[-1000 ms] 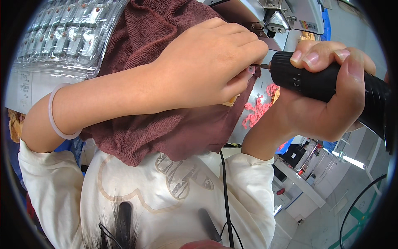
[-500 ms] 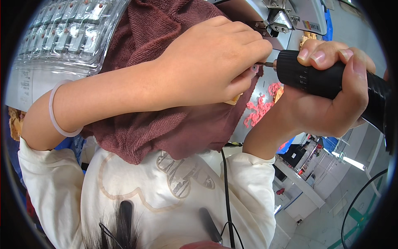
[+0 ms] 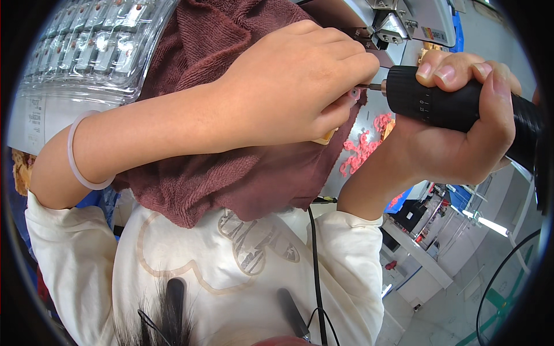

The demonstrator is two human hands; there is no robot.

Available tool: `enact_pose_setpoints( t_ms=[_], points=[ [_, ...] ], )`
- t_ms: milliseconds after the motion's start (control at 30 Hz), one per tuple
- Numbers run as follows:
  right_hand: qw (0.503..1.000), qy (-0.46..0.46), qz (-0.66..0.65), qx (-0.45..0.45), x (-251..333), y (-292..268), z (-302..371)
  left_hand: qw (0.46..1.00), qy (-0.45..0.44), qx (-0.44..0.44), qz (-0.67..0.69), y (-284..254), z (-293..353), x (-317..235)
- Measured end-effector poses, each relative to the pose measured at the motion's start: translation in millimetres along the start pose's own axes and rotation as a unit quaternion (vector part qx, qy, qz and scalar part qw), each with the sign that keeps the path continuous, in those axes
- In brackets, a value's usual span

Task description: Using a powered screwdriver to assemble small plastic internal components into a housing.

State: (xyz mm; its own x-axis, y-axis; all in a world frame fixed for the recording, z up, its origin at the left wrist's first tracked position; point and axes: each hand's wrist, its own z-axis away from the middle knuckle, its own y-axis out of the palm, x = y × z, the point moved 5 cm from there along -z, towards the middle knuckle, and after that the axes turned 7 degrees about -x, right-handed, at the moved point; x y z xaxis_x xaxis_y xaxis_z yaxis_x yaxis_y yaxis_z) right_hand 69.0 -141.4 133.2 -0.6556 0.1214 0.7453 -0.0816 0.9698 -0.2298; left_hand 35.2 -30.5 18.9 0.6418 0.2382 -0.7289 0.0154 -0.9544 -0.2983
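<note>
My right hand (image 3: pixel 493 115) wraps around a black electric screwdriver (image 3: pixel 441 104) lying almost level and pointing left. The thin bit (image 3: pixel 371 87) at its tip reaches the fingertips of my left hand (image 3: pixel 303 86). That hand is closed, back upward, over a maroon towel (image 3: pixel 225 184). A small pink part (image 3: pixel 354 93) with a dark round centre shows between its thumb and fingers, next to the bit. Below the hand a yellowish edge (image 3: pixel 327 138) sticks out; the rest is hidden under my palm.
Several pink pieces (image 3: pixel 362 153) lie on the metal surface right of the towel. A clear blister tray (image 3: pixel 86 52) with grey parts stands at the far left. A white machine with a metal bracket (image 3: pixel 389 29) is at the back. A black cable (image 3: pixel 315 259) hangs in front.
The screwdriver and my right hand have shifted very slightly, with the printed marks on its collar turned a little. My left hand stays nearly in place.
</note>
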Motion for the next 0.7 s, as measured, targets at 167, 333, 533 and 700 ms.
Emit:
enact_pose_setpoints(
  t_ms=[167,333,533,700],
  points=[
    [1.000,-0.002,-0.005,0.006,0.5,-2.2,-1.0,1.000,0.004,-0.011,0.012,-0.5,-0.2,0.0],
    [1.000,-0.005,-0.008,0.010,-0.5,-3.3,-0.8,1.000,0.009,-0.012,0.010,-0.1,-0.4,-0.5],
    [1.000,-0.009,-0.012,0.012,-1.8,4.8,1.7,1.000,-0.005,0.006,-0.001,-1.0,-0.5,0.3],
    [1.000,-0.013,-0.014,0.015,-4.2,9.1,4.5,1.000,0.004,0.005,-0.014,-0.9,0.4,1.6]
  ],
)
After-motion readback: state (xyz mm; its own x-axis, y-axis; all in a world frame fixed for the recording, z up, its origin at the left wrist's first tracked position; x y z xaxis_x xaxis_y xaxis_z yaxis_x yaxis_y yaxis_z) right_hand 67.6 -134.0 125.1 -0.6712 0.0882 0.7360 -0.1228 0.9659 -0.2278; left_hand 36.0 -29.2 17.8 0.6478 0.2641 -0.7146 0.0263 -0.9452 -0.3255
